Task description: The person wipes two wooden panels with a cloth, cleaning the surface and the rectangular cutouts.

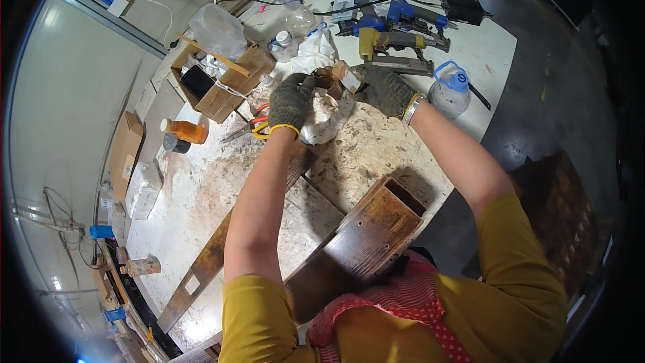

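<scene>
My left hand [293,102], in a dark work glove with a yellow cuff, is closed at a small brown object [328,83]; what its fingertips grip is hidden. My right hand [390,91], gloved the same way, has its fingers bent in beside a small brown block with a pale face [348,77]. What lies between those fingers I cannot make out. Below the hands is a crumpled, stained white cloth [324,121]. Pliers with red and yellow handles [250,128] rest left of my left wrist. Behind the hands lies another white rag [316,52].
Several nail guns [393,40] and a clear jug with a blue top [451,89] stand at the right. A filled wooden box [218,87] and an orange bottle [185,131] are left. A hollow wooden piece [366,228] and a long board [208,262] lie nearer me on the white table.
</scene>
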`<act>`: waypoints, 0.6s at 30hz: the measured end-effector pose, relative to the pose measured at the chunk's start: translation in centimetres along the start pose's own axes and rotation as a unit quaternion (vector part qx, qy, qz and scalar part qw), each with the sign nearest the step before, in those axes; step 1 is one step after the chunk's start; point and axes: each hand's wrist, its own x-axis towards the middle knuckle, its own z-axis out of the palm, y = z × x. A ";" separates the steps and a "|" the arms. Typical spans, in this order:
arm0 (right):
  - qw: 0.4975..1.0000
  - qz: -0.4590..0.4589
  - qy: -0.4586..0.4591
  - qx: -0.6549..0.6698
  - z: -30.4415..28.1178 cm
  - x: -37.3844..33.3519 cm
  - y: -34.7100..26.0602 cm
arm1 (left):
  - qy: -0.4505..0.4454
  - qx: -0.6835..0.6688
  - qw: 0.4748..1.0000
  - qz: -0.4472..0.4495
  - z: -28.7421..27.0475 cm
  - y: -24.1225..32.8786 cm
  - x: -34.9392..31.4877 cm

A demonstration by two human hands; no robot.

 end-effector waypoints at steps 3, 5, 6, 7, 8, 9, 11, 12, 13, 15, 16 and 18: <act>0.995 -0.031 -0.073 0.055 -1.0 -0.2 0.5 | 0.043 -0.057 0.997 -0.039 -0.5 -0.6 -0.2; 0.966 0.044 -0.094 0.236 -1.4 -0.3 0.8 | 0.060 -0.030 0.998 -0.001 -1.8 -1.5 -0.9; 0.994 -0.026 -0.071 0.083 -1.6 -0.4 0.8 | 0.065 -0.049 0.997 0.005 -2.7 -2.1 -1.5; 0.992 -0.095 -0.076 0.002 -1.7 -0.5 0.8 | 0.038 -0.103 0.994 -0.007 -3.8 -2.7 -2.1; 0.976 -0.011 -0.089 0.200 -1.9 -0.8 0.8 | 0.018 -0.154 0.988 -0.010 -5.2 -3.4 -2.9; 0.990 -0.082 -0.083 0.075 -2.1 -1.0 0.7 | 0.036 -0.169 0.985 0.028 -6.7 -4.2 -3.7; 0.943 -0.259 -0.039 -0.207 -2.6 -2.2 0.4 | 0.053 -0.195 0.978 0.043 -9.5 -5.6 -6.2; 0.918 -0.305 -0.038 -0.249 -3.0 -3.2 0.1 | 0.060 -0.202 0.977 0.031 -11.1 -6.3 -7.5; 0.897 -0.342 -0.007 -0.282 -3.3 -4.2 -0.2 | 0.049 -0.212 0.976 0.002 -12.7 -6.9 -9.2; 0.920 -0.336 -0.099 -0.175 -4.1 -7.7 -1.1 | 0.055 -0.199 0.978 -0.015 -15.8 -7.8 -13.0; 0.954 -0.072 -0.201 0.209 -4.4 -9.9 -1.5 | 0.070 -0.182 0.981 0.001 -17.2 -8.2 -15.1; 0.943 -0.239 -0.192 -0.131 -4.6 -14.9 -2.4 | 0.034 -0.099 0.994 0.011 -20.0 -9.0 -18.5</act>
